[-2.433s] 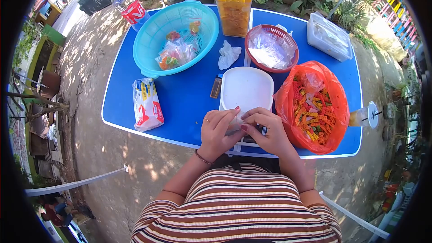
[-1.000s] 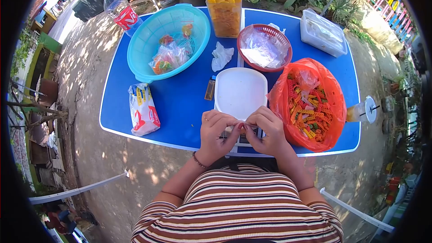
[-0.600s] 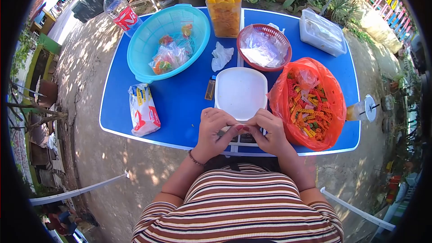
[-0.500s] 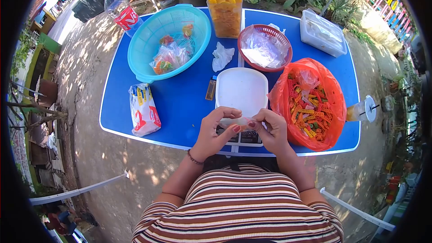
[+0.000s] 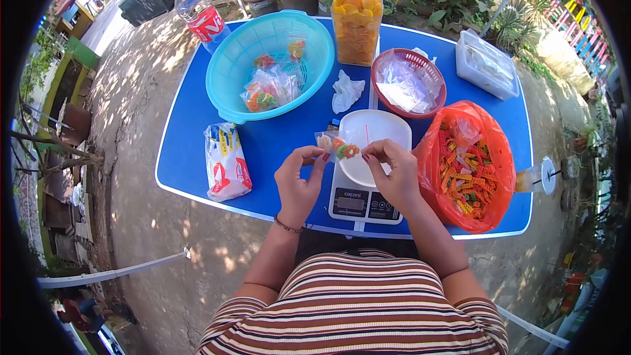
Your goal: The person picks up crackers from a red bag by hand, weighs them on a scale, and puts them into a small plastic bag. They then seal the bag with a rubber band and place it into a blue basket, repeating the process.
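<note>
Blue table (image 5: 282,148), packet (image 5: 339,147) (clear), between hands (image 5: 299,183) (image 5: 396,176)

From head height, the lone camera looks forward and steeply down over the brown-and-white striped knit shirt (image 5: 348,302) at the blue rectangular white-edged table (image 5: 282,158).

Your blue table (image 5: 282,148) held a white scale (image 5: 350,204), teal basket (image 5: 227,72), red basket (image 5: 401,112) and orange-red bag (image 5: 434,177). Tall orange-filled container (image 5: 357,36), clear box (image 5: 486,66), tissue (image 5: 347,92), white pack (image 5: 227,161) sat there too.

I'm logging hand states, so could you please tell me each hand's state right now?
Left hand: pinched shut on one end of a small filled bag.
Right hand: pinched shut on the bag's other end.
</note>
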A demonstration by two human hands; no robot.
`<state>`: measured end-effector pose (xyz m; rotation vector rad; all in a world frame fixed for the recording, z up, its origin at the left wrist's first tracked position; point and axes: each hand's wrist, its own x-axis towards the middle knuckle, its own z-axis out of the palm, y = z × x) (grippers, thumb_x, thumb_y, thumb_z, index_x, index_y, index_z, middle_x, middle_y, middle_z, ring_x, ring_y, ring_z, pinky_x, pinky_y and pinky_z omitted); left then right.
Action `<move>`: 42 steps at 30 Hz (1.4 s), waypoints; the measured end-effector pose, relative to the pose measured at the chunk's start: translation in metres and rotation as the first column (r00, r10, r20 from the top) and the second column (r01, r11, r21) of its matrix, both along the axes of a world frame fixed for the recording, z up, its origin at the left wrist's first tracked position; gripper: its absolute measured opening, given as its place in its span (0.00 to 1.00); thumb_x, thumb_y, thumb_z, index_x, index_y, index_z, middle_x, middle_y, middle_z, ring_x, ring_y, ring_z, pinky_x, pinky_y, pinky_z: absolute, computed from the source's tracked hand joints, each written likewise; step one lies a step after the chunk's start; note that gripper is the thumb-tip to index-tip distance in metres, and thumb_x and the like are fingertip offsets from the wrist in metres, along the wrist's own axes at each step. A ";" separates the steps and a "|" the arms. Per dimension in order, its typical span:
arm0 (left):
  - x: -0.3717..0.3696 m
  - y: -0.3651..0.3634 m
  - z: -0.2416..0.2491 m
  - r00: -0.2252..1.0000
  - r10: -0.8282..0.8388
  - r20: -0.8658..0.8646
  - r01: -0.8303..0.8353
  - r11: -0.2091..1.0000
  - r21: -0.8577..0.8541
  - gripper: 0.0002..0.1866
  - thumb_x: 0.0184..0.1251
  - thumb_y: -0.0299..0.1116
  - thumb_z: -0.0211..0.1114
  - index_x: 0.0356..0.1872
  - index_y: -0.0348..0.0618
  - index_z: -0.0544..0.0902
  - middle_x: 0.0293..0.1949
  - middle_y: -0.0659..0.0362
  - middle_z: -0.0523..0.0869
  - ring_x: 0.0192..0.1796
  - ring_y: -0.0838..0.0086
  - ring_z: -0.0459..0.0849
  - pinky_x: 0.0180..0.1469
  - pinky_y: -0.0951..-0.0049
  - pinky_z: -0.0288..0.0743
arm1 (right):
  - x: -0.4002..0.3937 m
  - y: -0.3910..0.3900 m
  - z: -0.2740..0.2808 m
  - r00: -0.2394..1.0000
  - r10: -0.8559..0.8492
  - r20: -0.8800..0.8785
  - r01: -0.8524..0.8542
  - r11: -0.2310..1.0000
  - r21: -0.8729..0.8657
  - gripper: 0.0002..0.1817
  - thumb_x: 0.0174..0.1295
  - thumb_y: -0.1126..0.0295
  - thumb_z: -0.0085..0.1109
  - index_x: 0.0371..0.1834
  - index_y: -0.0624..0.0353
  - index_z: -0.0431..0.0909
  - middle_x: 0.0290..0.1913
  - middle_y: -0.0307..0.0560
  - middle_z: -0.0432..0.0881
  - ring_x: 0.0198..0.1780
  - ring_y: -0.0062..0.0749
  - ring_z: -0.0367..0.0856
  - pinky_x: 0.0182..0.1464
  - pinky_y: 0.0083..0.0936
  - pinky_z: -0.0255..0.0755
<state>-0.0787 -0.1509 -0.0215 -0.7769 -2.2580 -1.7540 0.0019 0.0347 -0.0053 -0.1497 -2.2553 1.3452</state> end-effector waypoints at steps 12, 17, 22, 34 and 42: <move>-0.104 -0.029 0.011 0.858 0.271 -0.436 -0.485 0.706 -0.517 0.20 0.76 0.44 0.62 0.63 0.52 0.84 0.52 0.61 0.90 0.58 0.68 0.84 0.68 0.51 0.55 | -0.146 -0.045 -0.001 0.988 0.155 0.030 -0.154 0.901 0.405 0.26 0.60 0.77 0.63 0.65 0.66 0.78 0.69 0.60 0.76 0.69 0.55 0.73 0.68 0.46 0.70; -0.120 -0.024 0.011 0.936 0.204 -0.287 -0.351 0.611 -0.709 0.25 0.81 0.50 0.52 0.69 0.51 0.80 0.65 0.55 0.85 0.70 0.64 0.79 0.75 0.35 0.40 | -0.145 -0.049 -0.004 0.980 0.150 0.133 -0.196 0.855 0.481 0.29 0.60 0.75 0.64 0.67 0.63 0.77 0.78 0.65 0.64 0.76 0.59 0.66 0.70 0.53 0.68; -0.129 -0.006 0.017 0.932 0.212 -0.295 -0.362 0.464 -0.808 0.27 0.82 0.52 0.50 0.74 0.54 0.76 0.77 0.51 0.72 0.77 0.57 0.72 0.77 0.33 0.29 | -0.126 -0.041 0.000 0.991 0.116 -0.066 -0.081 0.916 0.392 0.25 0.58 0.80 0.63 0.62 0.63 0.79 0.69 0.63 0.71 0.69 0.57 0.73 0.66 0.48 0.71; 0.022 0.119 0.045 0.802 -0.424 -0.421 0.202 0.856 -0.477 0.26 0.65 0.32 0.69 0.66 0.52 0.81 0.68 0.62 0.80 0.67 0.68 0.80 0.79 0.43 0.35 | 0.054 0.050 0.028 0.954 -0.255 -0.155 0.278 0.948 0.154 0.14 0.57 0.86 0.60 0.47 0.65 0.81 0.48 0.53 0.83 0.47 0.45 0.86 0.48 0.35 0.80; 0.085 0.182 0.020 0.526 -0.791 -0.313 0.580 0.602 -0.548 0.20 0.65 0.31 0.67 0.59 0.48 0.85 0.63 0.59 0.83 0.65 0.65 0.81 0.74 0.55 0.63 | 0.169 0.117 0.003 0.778 -0.594 0.204 0.525 0.794 0.306 0.12 0.59 0.83 0.60 0.47 0.67 0.81 0.44 0.60 0.83 0.45 0.56 0.85 0.49 0.44 0.79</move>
